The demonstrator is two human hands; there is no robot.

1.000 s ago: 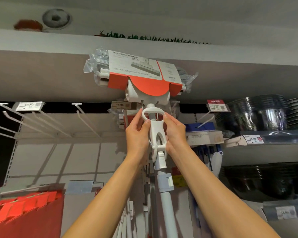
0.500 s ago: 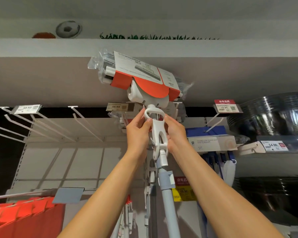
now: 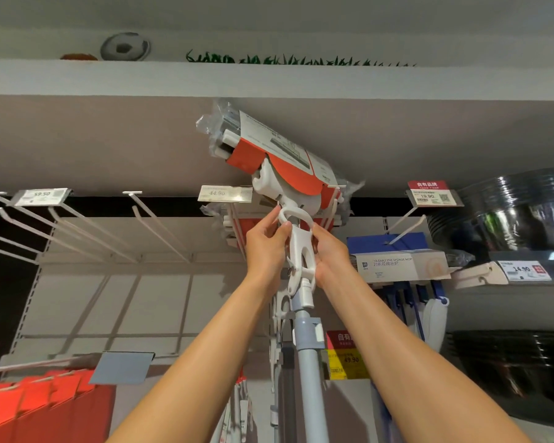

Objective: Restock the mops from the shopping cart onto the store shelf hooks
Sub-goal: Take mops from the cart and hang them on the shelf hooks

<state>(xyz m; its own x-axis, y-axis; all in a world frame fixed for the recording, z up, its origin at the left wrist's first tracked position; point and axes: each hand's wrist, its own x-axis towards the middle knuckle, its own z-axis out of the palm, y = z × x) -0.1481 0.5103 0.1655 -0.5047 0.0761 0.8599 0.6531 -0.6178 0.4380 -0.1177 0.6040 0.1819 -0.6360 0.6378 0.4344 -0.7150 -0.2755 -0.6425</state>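
Gripping the white plastic loop of a grey-handled mop [image 3: 296,241] in both left hand [image 3: 264,247] and right hand [image 3: 331,254], a person raises it toward white wire shelf hooks [image 3: 335,199], apparently not yet hung, beside already-stocked mops.

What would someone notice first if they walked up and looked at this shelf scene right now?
Dead centre, a white plastic sponge mop with an orange-and-white card sleeve is raised high under the grey shelf overhang, tilted, head up. The left hand and right hand both grip its white lever frame just below the head. To the left, rows of bare white wire hooks jut out.
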